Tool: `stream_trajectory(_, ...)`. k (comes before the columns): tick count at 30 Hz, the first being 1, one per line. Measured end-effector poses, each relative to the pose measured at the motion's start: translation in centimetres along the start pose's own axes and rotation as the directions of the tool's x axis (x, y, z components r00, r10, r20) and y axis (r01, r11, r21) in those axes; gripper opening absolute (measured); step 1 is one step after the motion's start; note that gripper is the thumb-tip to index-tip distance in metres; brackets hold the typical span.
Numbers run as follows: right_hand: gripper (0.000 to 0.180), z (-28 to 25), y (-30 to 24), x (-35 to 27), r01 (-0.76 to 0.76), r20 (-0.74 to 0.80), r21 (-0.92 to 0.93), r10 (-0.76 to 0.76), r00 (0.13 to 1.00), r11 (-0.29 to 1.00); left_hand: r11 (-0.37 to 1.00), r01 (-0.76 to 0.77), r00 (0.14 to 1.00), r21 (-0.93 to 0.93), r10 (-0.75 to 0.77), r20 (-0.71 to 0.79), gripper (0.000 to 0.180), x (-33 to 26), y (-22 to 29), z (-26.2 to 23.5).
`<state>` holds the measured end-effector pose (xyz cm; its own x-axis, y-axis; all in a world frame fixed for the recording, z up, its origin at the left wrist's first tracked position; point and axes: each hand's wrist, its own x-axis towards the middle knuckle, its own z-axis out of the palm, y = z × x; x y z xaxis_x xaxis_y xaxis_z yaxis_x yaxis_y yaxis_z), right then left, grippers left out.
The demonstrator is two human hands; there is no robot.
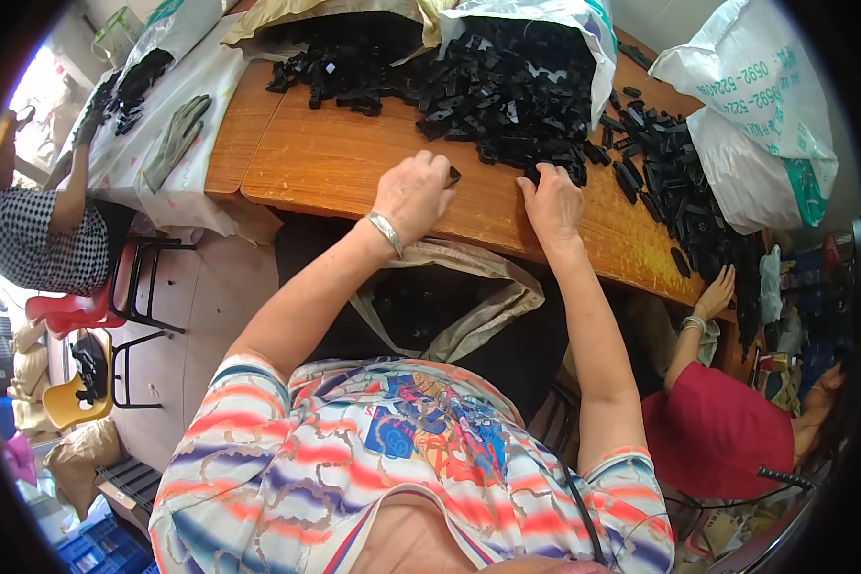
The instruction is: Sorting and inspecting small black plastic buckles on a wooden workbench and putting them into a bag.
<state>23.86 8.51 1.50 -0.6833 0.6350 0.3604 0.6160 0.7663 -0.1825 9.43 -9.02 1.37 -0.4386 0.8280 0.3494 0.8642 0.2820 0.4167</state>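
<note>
Pinching a small black piece [453,176] between thumb and bent fingertips of the left hand [411,203], over the bare front of the brown table [320,163]. Wearing a silver bracelet [386,233] on the same wrist. Reaching with the right hand [555,208] to the near edge of a big heap of black pieces [507,91], with thumb spread away from curled fingers; cannot tell about a grip on any piece there. Working in front of a tan bag [432,13] and a white bag [600,57], both open toward the hands and full of black pieces at the mouth. Seated behind an open beige sack [524,298], below the table edge, with dark contents too dim to tell apart. Sharing the table with a co-worker in red [722,430] at the right, with a hand at a second heap [674,177] beside a large white sack [765,115]. At the left, near a grey glove [177,139] on a white cloth [215,115] and another person in a checked top [43,239].
</note>
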Motion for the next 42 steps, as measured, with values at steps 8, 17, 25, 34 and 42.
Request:
stream_trajectory(8,0.024,-0.5,0.4,-0.1,-0.135,0.175,0.307,0.084,0.981,0.942,0.992,-0.107,0.994,-0.064,0.107,-0.009,0.026,-0.5,-0.2,-0.3)
stream_trajectory(17,0.029,-1.6,-1.4,-0.9,-0.3,0.472,0.589,-0.018,0.882,0.751,0.952,-0.303,0.952,0.039,0.301,0.058,0.028,1.3,-2.5,-0.1)
stream_trajectory(25,0.031,0.0,-2.2,-3.4,-0.027,0.137,0.689,-0.094,0.986,0.725,0.976,-0.13,0.987,-0.173,0.145,0.074,0.025,-0.4,-2.7,-0.6)
stream_trajectory(34,0.036,-0.4,-2.3,-4.5,0.074,0.019,0.57,-0.103,0.995,0.818,0.973,-0.115,0.992,-0.2,0.124,0.032,0.029,-0.9,-3.1,-0.3)
stream_trajectory(42,0.029,-1.3,-1.4,-4.5,0.054,0.086,0.349,-0.089,0.992,0.936,0.979,-0.081,0.994,-0.188,0.093,0.059,0.025,-0.9,-3.3,-0.3)
